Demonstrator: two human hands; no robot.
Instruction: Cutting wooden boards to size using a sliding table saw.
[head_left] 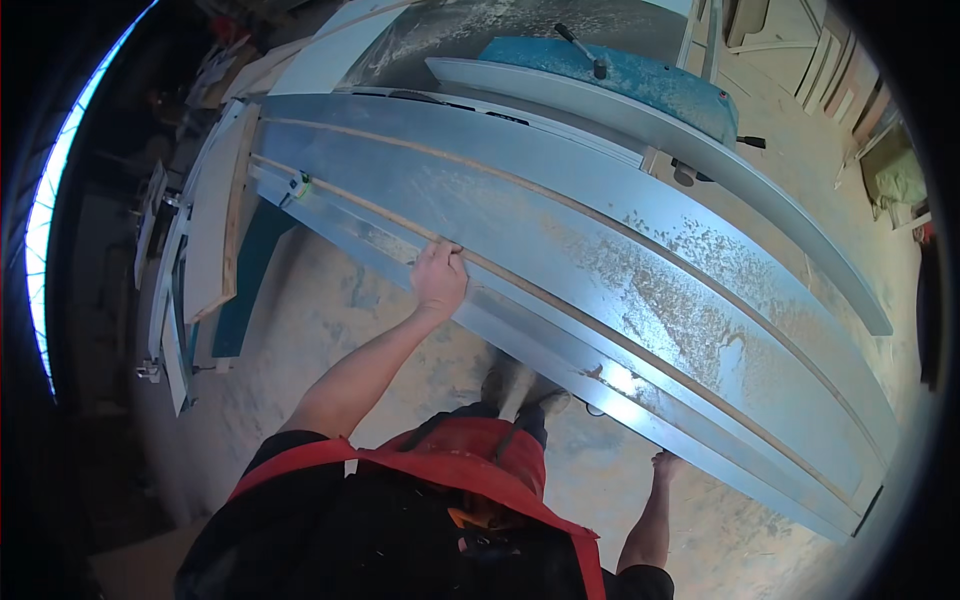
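A long, grey metal machine table (pixel 560 235) slants across the view from upper left to lower right. Along its near side runs a thin brown strip (pixel 600 322), which looks like wood. My left hand (pixel 440 277) is closed over this strip, with its fingers curled onto the table top. Lower right, my right hand (pixel 664 464) is at the table's front edge with its fingers bent; what they grip is partly hidden by the edge. A second brown line (pixel 560 197) runs lengthwise farther back; I cannot tell whether it is a strip or a dust-filled groove.
Behind the table stand a long grey fence (pixel 780 190) and a teal housing (pixel 630 80) with black handles. Sawdust (pixel 700 300) covers part of the top. A small green-and-white piece (pixel 299 185) sits near the left end, beside a wooden panel (pixel 215 240). Boards lean at far right.
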